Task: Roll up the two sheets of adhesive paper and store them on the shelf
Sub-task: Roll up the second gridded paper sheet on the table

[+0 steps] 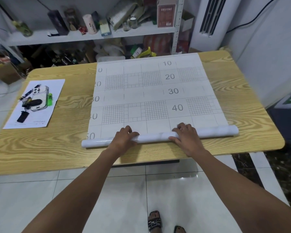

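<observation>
1. The left hand (124, 137) lay on top of the rolled part of the adhesive paper (151, 91), fingers (128, 129) curled over the far side of the tube and thumb tucked against its near side, so it cupped the roll rather than lying flat.
2. The right hand (186, 137) did the same a little to the right, fingers bent over the top of the roll, thumb along the near edge, palm bearing down on it.
3. Both forearms reached in from the near edge of the table, bare to the elbow.
4. The roll (160, 136) lay across the near part of the wooden table (71, 148), a slim glossy white tube sticking out past both hands, its left end nearer the table's front edge than its right.
5. Beyond the roll, the unrolled stretch of sheet lay flat, grid side up, printed with squares and numbers from 10 to 50, reaching to the table's far edge.
6. Whether a second sheet lay under it, I could not tell.
7. Well to the left, a white paper (35, 103) carried a phone (39, 98) and some small dark items.
8. Behind the table stood the shelf (91, 35), crowded with bottles, boxes and bags.
9. A sandalled foot (154, 221) stood on the pale tiled floor below.
</observation>
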The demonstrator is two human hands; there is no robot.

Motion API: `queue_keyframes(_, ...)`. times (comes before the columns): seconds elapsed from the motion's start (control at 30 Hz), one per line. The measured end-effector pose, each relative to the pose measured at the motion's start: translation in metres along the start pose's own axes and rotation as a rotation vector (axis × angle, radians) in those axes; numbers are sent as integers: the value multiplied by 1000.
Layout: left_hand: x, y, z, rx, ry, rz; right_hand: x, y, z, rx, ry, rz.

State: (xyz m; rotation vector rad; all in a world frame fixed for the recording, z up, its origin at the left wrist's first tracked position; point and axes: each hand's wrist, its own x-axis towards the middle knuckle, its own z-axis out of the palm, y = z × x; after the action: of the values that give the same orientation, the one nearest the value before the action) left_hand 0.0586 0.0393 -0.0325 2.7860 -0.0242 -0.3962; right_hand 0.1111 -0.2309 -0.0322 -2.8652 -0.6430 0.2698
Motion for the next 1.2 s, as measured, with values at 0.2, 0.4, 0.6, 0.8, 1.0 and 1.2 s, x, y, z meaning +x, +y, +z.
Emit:
queue_keyframes(0.2,2,-3,3,71,23,50,-2,1,1,34,25,-34)
queue_keyframes(0.4,2,-4,1,19,14,25,0,1,5,19,62,-45)
queue_keyframes(0.6,-2,-3,-1,131,103,39,2,1,3,21,56,-51)
queue_keyframes(0.8,-5,-6,1,99,104,22,4,1,-2,12,20,-57)
queue_keyframes(1.0,-8,-3,-2,68,52,101,7,-1,-6,-13,6,-73)
queue_keyframes(1.2,-15,-4,1,69,108,90,10,-4,-9,-87,-37,-88)
